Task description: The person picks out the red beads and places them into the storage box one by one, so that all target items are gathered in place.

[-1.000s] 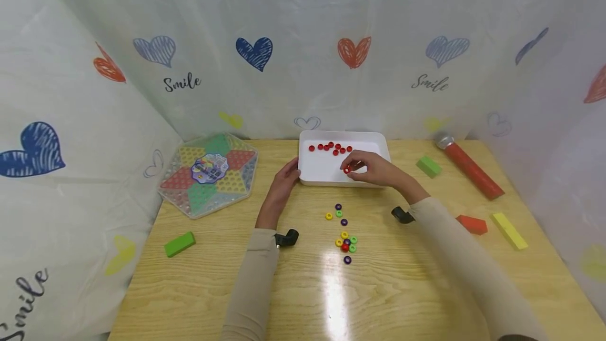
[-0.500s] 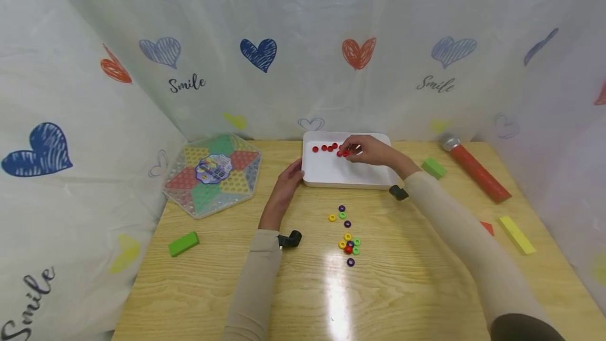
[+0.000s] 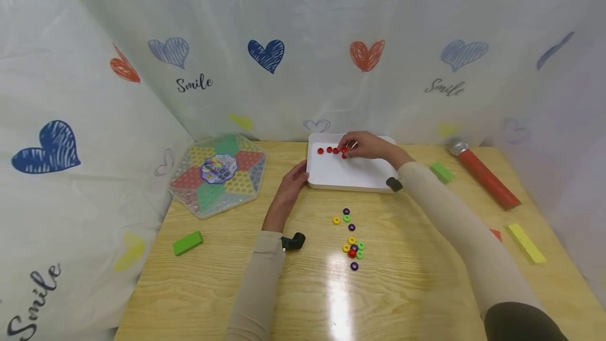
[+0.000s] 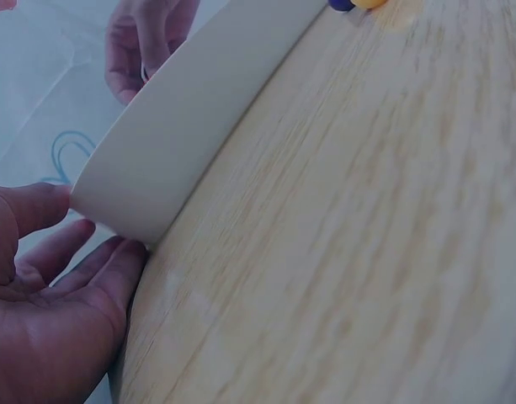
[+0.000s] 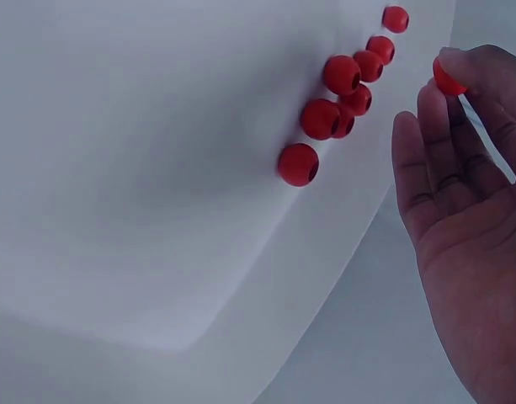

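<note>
Red beads with holes point(image 3: 329, 150) lie along the far side of a white tray point(image 3: 331, 175). Over them is my right hand point(image 3: 366, 144), its thumb and a fingertip pinching one red bead point(image 5: 449, 77). The right wrist view has this hand point(image 5: 472, 227) just beyond the tray's rim, the other fingers extended, several beads point(image 5: 299, 164) beside it. My left hand point(image 3: 291, 186) touches the tray's left end from outside. Its thumb is at the rim and its fingertips point(image 4: 127, 257) are low at the corner, by the tabletop.
Nearer me lie yellow, green and purple rings point(image 3: 352, 227) and one red bead point(image 3: 352, 253). A hexagonal board in clear plastic point(image 3: 218, 175) and a green block point(image 3: 187, 243) are left. Rightward are another green block point(image 3: 442, 172), a red tube point(image 3: 487, 179) and a yellow block point(image 3: 526, 243).
My right hand has gone from the tray's near middle to the beads at its far side, keeping a red bead pinched. The left hand stays against the tray. The head view has shifted slightly.
</note>
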Demonstrator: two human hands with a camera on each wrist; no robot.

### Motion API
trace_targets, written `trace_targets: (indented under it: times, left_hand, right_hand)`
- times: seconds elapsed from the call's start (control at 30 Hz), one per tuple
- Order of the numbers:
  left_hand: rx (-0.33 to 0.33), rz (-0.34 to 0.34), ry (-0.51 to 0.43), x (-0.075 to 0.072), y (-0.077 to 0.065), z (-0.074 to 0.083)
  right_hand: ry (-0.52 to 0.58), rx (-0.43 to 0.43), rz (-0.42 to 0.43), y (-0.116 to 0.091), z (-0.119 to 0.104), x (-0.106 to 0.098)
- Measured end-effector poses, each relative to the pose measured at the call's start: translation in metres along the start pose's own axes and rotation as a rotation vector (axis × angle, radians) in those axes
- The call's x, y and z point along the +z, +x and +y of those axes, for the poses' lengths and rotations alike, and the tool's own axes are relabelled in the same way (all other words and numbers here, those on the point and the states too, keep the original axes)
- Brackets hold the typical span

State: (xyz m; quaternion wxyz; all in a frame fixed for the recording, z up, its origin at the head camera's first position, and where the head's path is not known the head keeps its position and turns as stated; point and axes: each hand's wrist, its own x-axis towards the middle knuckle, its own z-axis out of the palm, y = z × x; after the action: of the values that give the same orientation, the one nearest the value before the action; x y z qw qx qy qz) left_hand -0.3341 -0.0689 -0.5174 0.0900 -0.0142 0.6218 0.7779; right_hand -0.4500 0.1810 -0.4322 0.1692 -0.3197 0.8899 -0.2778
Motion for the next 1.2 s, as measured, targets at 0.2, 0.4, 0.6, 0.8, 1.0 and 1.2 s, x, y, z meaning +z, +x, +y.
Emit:
trace_targets:
  times: [0.2,0.4,0.6,0.8,1.0,1.2]
  left_hand:
    - [-0.003,-0.003,0.007,-0.001,0.002,-0.002]
    - [-0.012,-0.005,0.019,-0.001,0.003,-0.002]
    - [-0.006,-0.005,0.010,-0.001,0.003,-0.002]
    - [-0.014,-0.006,0.009,0.000,0.002,-0.003]
    - [-0.009,-0.011,0.018,0.001,0.002,-0.003]
    - [-0.004,-0.007,0.014,-0.002,0.005,-0.004]
  right_hand:
    - [-0.031,-0.029,-0.039,0.013,0.009,0.007]
    - [-0.096,0.021,-0.093,0.022,0.013,0.016]
    - [-0.116,0.021,-0.105,0.021,0.006,0.017]
    - [-0.131,0.030,-0.117,0.020,0.011,0.018]
    - [-0.116,0.035,-0.094,0.011,0.003,0.014]
    - [-0.095,-0.008,-0.061,-0.004,-0.010,0.010]
